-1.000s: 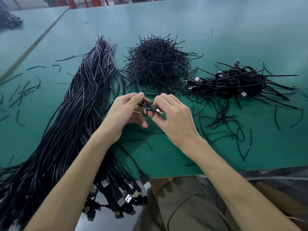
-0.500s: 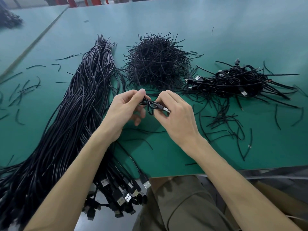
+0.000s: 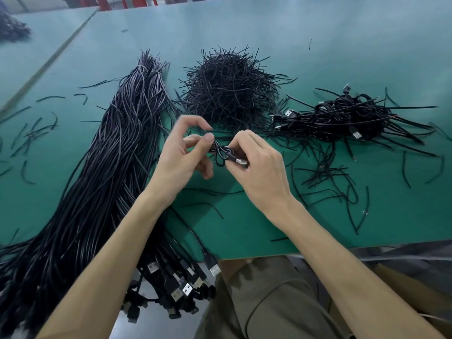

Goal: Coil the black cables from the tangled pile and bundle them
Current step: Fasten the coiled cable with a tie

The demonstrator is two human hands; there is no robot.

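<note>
The person wears olive-khaki trousers (image 3: 269, 302) with stitched seams; forearms (image 3: 110, 253) bare.

The surface (image 3: 244, 28) is covered with a green mat that is seen as smooth and matt, with a pale glare at its far end. The long cables (image 3: 102, 172) are sheathed in a smooth black jacket, and a faint sheen is caught along the strands. Their USB plugs (image 3: 187, 288) are tipped with bright, glossy metal shells on matt black moulded bodies. The heap of thin ties (image 3: 230, 89) is shown as dull black. The coiled cable (image 3: 221, 154) is finished in the same smooth black jacket, and its plug (image 3: 241, 162) is capped in shiny metal. The trousers (image 3: 264, 302) are made of matt olive cloth.
</note>
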